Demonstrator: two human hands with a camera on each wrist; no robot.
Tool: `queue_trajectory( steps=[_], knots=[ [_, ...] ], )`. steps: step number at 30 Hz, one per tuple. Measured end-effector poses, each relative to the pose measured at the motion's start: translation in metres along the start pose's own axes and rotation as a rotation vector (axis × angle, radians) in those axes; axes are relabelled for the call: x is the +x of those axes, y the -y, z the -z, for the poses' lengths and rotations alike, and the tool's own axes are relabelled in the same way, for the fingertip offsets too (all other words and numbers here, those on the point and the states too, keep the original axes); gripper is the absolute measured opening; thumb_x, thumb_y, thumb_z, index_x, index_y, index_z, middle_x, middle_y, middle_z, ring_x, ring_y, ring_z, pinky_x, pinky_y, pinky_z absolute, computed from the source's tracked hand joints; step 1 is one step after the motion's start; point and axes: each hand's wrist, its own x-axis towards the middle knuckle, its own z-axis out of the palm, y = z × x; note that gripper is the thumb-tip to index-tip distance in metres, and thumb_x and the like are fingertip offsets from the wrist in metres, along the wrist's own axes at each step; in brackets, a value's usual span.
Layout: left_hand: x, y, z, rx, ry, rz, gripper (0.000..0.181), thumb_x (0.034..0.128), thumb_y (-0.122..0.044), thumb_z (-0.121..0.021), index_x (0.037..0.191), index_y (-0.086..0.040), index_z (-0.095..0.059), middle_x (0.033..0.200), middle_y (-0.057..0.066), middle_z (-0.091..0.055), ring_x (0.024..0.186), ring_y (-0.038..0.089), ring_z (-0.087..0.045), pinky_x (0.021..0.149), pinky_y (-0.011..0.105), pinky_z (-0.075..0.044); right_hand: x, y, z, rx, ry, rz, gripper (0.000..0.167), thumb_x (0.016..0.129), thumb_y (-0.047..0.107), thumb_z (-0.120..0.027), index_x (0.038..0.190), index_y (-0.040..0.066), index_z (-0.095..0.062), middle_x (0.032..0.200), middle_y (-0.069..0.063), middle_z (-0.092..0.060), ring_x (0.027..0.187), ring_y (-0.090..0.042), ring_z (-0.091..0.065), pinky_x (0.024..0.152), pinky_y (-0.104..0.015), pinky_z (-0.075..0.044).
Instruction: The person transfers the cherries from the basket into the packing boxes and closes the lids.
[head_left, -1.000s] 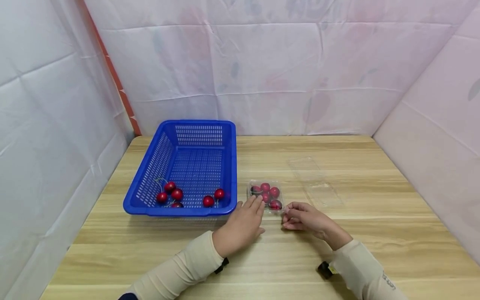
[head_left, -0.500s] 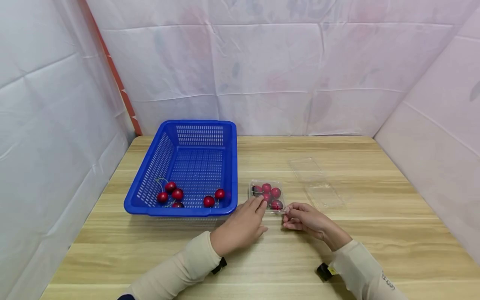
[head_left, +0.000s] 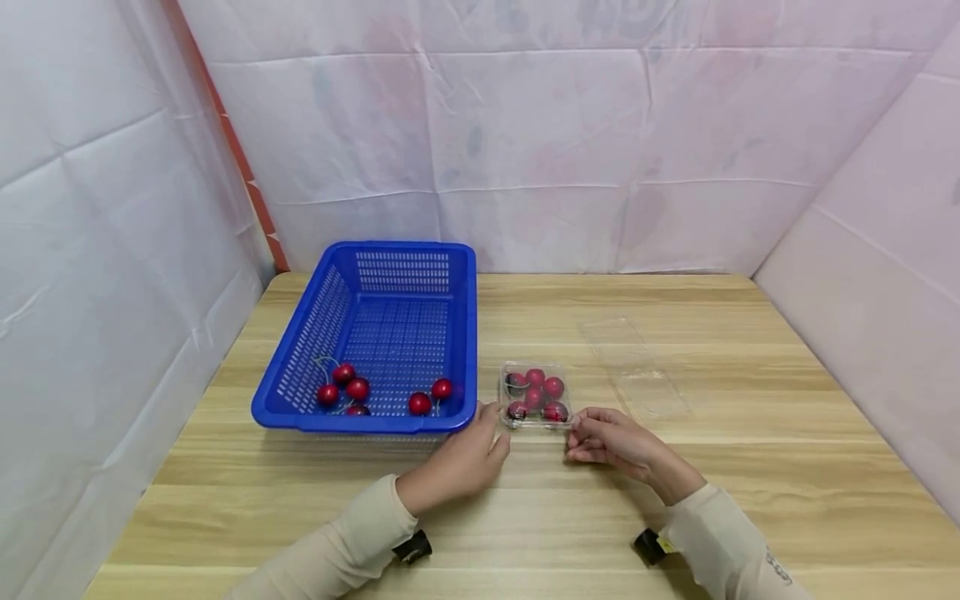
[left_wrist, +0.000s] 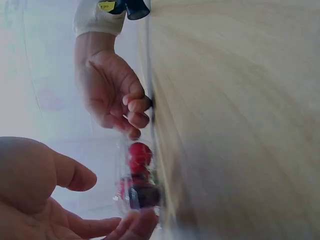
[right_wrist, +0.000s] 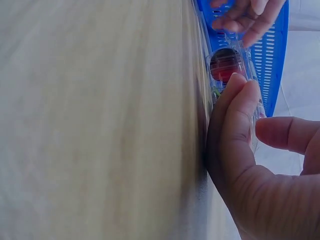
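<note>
A small clear plastic box (head_left: 537,367) holds several red cherries (head_left: 535,396) and stands on the table to the right of the blue basket. My left hand (head_left: 461,458) is beside the box's near left corner, its thumb apart from its extended fingers; in the left wrist view the fingertips (left_wrist: 142,225) come close to the box, and contact is unclear. At the near right corner, my right hand (head_left: 618,446) pinches the box's edge between thumb and curled fingers. The right wrist view shows a dark red cherry (right_wrist: 225,65) through the box wall.
The blue plastic basket (head_left: 468,333) has several cherries (head_left: 357,389) near its front wall. An opened clear plastic box (head_left: 648,392) lies on the wooden table (head_left: 750,400) to the right. White cloth (head_left: 540,125) hangs behind and at both sides.
My left hand has drawn back leftward from above the box, uncovering a cherry at its front left. My right hand stays at the near right corner.
</note>
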Motion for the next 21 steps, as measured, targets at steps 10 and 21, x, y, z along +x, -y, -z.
queue_trajectory(
  steps=[10,21],
  knots=[
    [0.013,0.016,-0.008,-0.421,0.086,0.123,0.022,0.1022,-0.020,-0.038,0.108,0.000,-0.043,0.068,0.005,-0.055,0.052,0.009,-0.050,0.049,0.021,-0.043,-0.001,0.000,0.002,-0.019,-0.003,-0.015,0.011,0.098,0.008,-0.043,0.102,-0.001,-0.048,0.087,-0.007,-0.060,0.082,-0.017,-0.067,0.078,-0.027,-0.055],
    [0.026,0.022,-0.026,-0.822,0.050,0.293,0.011,0.0983,-0.013,-0.037,0.098,-0.002,-0.040,0.061,0.005,-0.054,0.043,0.007,-0.055,0.040,0.016,-0.044,0.000,0.000,0.001,-0.022,0.042,-0.014,0.012,0.097,0.006,-0.041,0.098,-0.001,-0.050,0.085,-0.005,-0.059,0.079,-0.014,-0.065,0.077,-0.026,-0.055]
  ],
)
